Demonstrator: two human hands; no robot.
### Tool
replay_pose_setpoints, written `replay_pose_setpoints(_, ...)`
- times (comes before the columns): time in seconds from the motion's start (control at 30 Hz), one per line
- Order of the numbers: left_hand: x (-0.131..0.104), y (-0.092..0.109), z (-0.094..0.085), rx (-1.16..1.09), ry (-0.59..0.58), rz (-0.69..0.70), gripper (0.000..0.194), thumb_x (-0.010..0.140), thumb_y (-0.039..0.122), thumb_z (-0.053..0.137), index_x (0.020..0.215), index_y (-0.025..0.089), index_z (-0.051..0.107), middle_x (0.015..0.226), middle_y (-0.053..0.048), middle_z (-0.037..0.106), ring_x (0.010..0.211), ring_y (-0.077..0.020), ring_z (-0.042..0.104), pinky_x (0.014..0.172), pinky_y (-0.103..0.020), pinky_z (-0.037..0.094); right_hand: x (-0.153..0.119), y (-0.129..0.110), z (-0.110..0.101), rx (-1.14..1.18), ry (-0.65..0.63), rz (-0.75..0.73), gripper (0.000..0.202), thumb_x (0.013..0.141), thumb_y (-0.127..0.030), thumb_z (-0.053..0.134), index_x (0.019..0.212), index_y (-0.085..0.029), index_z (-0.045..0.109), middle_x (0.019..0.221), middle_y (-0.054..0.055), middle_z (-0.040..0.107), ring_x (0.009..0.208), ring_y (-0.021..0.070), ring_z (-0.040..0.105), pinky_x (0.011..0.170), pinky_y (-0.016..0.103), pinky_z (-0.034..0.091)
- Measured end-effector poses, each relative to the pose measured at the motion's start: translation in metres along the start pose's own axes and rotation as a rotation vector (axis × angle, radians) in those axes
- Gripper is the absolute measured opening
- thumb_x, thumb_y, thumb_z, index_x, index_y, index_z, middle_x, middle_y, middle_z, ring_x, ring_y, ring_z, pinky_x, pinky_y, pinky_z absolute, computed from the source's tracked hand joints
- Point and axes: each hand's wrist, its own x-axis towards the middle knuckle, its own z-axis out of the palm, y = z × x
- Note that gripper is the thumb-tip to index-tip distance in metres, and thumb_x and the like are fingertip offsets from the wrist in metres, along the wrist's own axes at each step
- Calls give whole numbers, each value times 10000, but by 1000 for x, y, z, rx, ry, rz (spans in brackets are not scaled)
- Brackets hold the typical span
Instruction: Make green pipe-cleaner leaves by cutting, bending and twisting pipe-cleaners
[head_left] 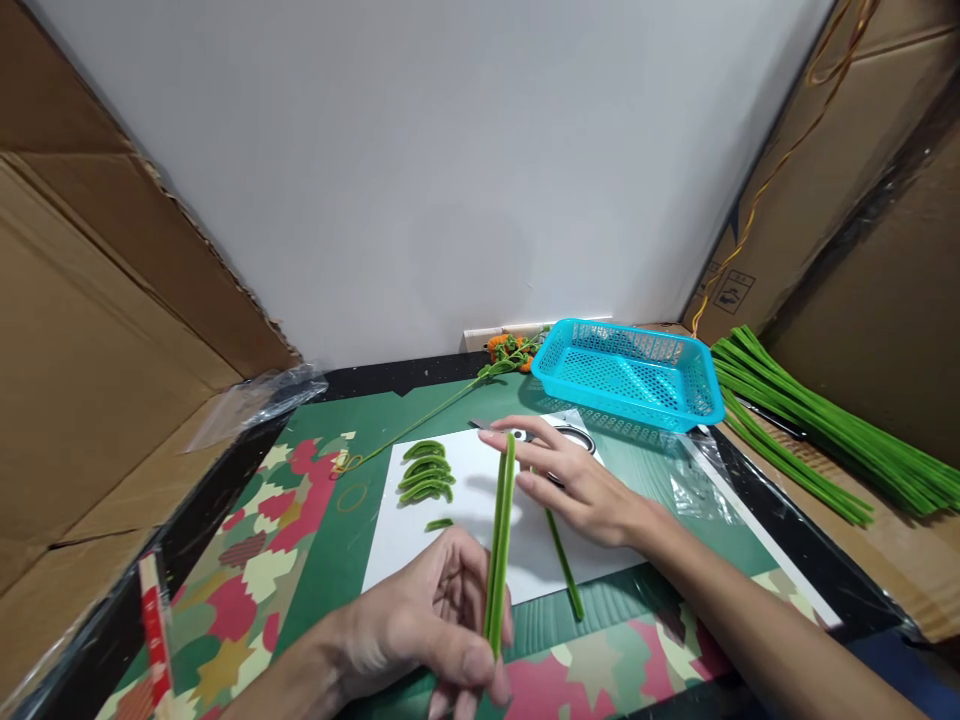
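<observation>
From my distant place I see moderate, soft light. A faint shadow lies on the pale wall (pixel 375 150), and the left plastic bag (pixel 262 401) shines with small glare. The wide lens stretches the cardboard (pixel 97 290) at the edges; the green strips (pixel 507 510) look fairly sharp.

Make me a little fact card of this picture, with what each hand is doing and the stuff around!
Left hand: pinches the bottom of two fuzzy green strands, maybe one folded strip
Right hand: fingers by the top of the strands; touching is hard to tell
White paper: has curved green pieces and a short green bit on it
Scissors: partly hidden behind the right hand
Basket: blue, beyond the paper
Far right: bundle of green strips
</observation>
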Motion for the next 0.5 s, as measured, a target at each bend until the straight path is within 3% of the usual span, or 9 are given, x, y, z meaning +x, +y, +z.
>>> replay_pose_setpoints(0.13, -2, 1, 0, 9, -68, -75, 346, 613, 300, 1001, 721, 115, 729, 665, -114, 803, 422, -159, 691, 313, -151, 482, -1, 5, -1, -430, -101, -77, 673, 1075, -168, 477, 1665, -418, 270, 1631, 87, 458, 1205, 244, 652, 926, 396, 565)
replay_pose_setpoints(0.3, -4, -2, -4, 58, -47, -115, 347, 614, 277, 992, 741, 121, 708, 670, -126, 806, 430, -197, 709, 310, -175, 486, 0, 7, -4, -692, -71, -132, 797, 1007, -72, 510, 1666, -443, 258, 1492, 79, 594, 1172, 247, 634, 945, 405, 528)
replay_pose_setpoints(0.4, -2, -6, -8, 27, -39, -45, 387, 628, 277, 987, 797, 150, 662, 674, -101, 812, 420, -177, 707, 311, -147, 473, 0, 7, -3, -644, -26, -113, 753, 995, -77, 528, 1642, -421, 351, 1452, 82, 619, 1135, 253, 627, 956, 432, 524)
replay_pose_setpoints(0.5, 0, -10, -14, 9, -10, 38, 390, 689, 242, 957, 863, 179, 615, 701, -93, 826, 441, -165, 722, 335, -124, 473, -1, 4, -3, -309, 109, -104, 620, 985, -106, 545, 1537, -389, 542, 1436, 64, 643, 1161, 252, 640, 982, 459, 529)
